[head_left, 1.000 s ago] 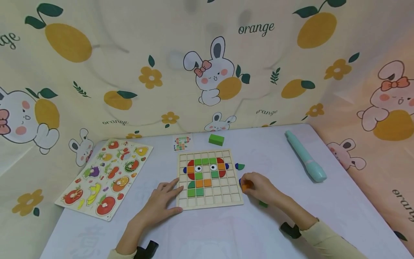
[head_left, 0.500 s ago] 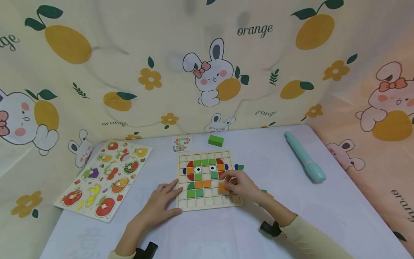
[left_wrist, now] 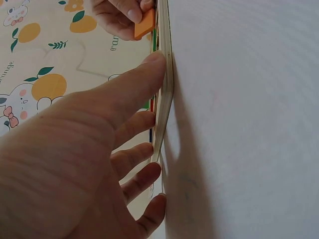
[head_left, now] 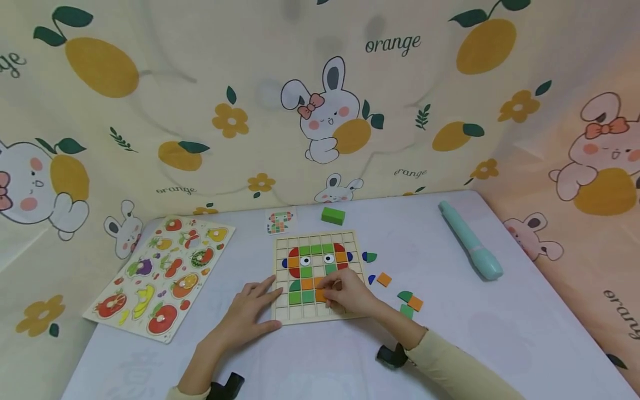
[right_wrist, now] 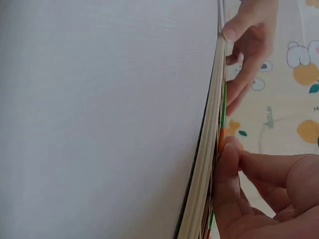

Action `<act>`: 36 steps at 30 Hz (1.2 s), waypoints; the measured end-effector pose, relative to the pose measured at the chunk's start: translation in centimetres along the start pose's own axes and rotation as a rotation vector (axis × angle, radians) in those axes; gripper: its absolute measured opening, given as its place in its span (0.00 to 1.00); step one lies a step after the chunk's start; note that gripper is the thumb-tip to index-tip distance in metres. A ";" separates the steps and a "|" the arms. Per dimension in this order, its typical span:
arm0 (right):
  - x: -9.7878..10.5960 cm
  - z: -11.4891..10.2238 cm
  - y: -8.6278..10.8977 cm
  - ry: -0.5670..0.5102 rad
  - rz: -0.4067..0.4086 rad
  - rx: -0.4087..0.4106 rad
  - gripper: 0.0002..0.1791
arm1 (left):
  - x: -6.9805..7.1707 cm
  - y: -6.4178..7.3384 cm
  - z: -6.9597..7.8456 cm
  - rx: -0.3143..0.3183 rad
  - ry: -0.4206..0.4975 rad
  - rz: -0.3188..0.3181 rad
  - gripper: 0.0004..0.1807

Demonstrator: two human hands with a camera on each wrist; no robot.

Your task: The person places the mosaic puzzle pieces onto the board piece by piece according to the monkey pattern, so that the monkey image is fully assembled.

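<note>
On the table lies a wooden grid board (head_left: 349, 239) holding red, green, orange, blue and eye-printed tiles. My right hand (head_left: 352, 293) pinches an orange square tile (left_wrist: 145, 25) between thumb and fingers, over the lower middle of the board. In the head view that tile sits just below the orange row, beside a green square (head_left: 307, 296). The right wrist view has the right hand (right_wrist: 264, 191) at the board's edge, its fingers covering most of the tile. My left hand (head_left: 247, 316) touches the board's left edge, fingers spread and mostly straight, thumb at the near corner.
Loose tiles lie right of the board, among them an orange square (head_left: 384, 279) and a green quarter-round (head_left: 405, 296). Behind stand a pattern card (head_left: 281, 222) and green block (head_left: 333, 215). A fruit puzzle board (head_left: 165, 278) lies left, a teal wand-shaped object (head_left: 472, 244) right.
My right hand has moved left from the loose tiles onto the board, carrying the orange square tile to the lower middle. The left hand stays at the board's edge.
</note>
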State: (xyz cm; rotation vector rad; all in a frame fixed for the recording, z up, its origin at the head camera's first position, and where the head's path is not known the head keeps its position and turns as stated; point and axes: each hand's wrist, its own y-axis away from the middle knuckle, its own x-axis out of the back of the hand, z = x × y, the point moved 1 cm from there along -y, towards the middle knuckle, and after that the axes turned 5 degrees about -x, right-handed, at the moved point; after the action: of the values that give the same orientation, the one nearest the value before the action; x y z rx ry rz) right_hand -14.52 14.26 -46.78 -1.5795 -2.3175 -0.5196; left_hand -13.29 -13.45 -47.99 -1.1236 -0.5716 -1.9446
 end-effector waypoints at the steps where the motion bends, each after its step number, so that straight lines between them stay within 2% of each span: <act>1: -0.1 0.0 0.0 0.021 0.008 0.010 0.07 | 0.0 0.0 0.0 0.001 0.000 -0.001 0.39; 11: -0.6 -0.4 0.0 0.269 0.077 0.098 0.06 | -0.1 0.0 -0.1 0.006 -0.013 -0.001 0.38; 22: -0.6 -0.8 0.5 0.436 0.075 0.096 0.04 | 0.0 -0.1 -0.1 0.005 -0.019 -0.002 0.39; 25: -0.2 -1.0 0.8 0.443 0.062 0.107 0.04 | 0.1 0.0 -0.1 0.005 -0.022 0.000 0.39; 29: 1.1 -0.9 1.7 0.405 0.092 0.092 0.04 | 0.1 0.0 -0.1 -0.004 -0.007 0.001 0.38; 32: 3.1 -0.4 2.6 0.390 0.109 0.032 0.04 | 0.1 0.0 0.0 -0.010 -0.002 0.000 0.38; 36: 6.6 0.8 4.3 0.394 0.087 -0.063 0.08 | 0.0 0.0 0.0 -0.013 -0.011 -0.002 0.38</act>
State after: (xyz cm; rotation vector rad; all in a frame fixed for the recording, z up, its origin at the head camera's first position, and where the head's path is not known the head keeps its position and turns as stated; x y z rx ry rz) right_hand -12.90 21.58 -44.09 -1.4433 -1.9481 -0.8079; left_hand -13.28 -13.47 -48.03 -1.1433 -0.5669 -1.9470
